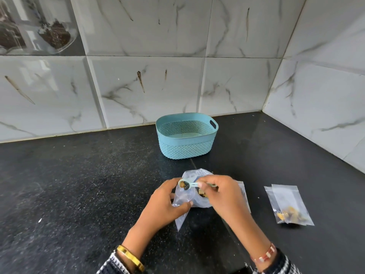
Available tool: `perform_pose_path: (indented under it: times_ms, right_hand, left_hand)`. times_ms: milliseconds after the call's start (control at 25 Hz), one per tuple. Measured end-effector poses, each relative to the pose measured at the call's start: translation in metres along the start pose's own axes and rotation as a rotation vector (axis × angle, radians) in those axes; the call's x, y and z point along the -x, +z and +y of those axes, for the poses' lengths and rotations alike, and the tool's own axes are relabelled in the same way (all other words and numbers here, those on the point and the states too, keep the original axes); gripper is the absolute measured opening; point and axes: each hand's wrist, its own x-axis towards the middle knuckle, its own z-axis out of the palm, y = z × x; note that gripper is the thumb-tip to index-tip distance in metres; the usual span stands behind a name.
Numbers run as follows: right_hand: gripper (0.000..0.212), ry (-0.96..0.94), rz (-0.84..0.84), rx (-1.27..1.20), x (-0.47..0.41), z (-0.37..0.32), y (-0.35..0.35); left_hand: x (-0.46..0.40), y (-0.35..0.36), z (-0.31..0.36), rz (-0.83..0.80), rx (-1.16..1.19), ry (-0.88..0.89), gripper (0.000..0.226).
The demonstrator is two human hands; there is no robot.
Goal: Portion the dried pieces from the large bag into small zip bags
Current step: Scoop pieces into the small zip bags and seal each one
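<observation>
My left hand (165,204) holds a small clear zip bag (180,216) upright, its mouth spread open near my fingers. My right hand (223,196) grips the handle of a pale green spoon (188,184). The spoon's bowl carries a few brown dried pieces and hovers right at the small bag's mouth. Behind both hands lies the large clear bag (194,175), crumpled, with dried pieces partly hidden under my right hand. To the right, two small zip bags (290,206) lie overlapped on the counter with dried pieces in their lower ends.
A blue perforated plastic basket (186,153) stands behind the large bag near the tiled wall. The black speckled counter (79,184) meets marble-look tiles at the back and on the right. More flat clear bags (244,191) peek out beside my right hand.
</observation>
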Motion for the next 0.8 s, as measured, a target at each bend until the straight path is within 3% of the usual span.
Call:
perform_pose_path:
  times_ms: [240,480,640,800]
  right_hand:
    - [0.022,-0.229,-0.02,0.081,0.001,0.003,0.005]
    - [0.017,-0.084,0.187,-0.065,-0.011,0.017,-0.004]
    - [0.023,0.046,0.068,0.221,-0.024,0.041,-0.002]
    - [0.017,-0.118,-0.032,0.703,-0.022,0.049,0.018]
  left_hand:
    - [-0.002,-0.003,-0.001,0.015,-0.023,0.016,0.05]
    - [-0.003,-0.003,-0.007,-0.023,0.037,-0.047,0.055]
    - [-0.003,-0.002,-0.009,-0.054,0.1,-0.08,0.049]
    - [-0.002,-0.001,-0.005,-0.068,0.137,-0.091,0.044]
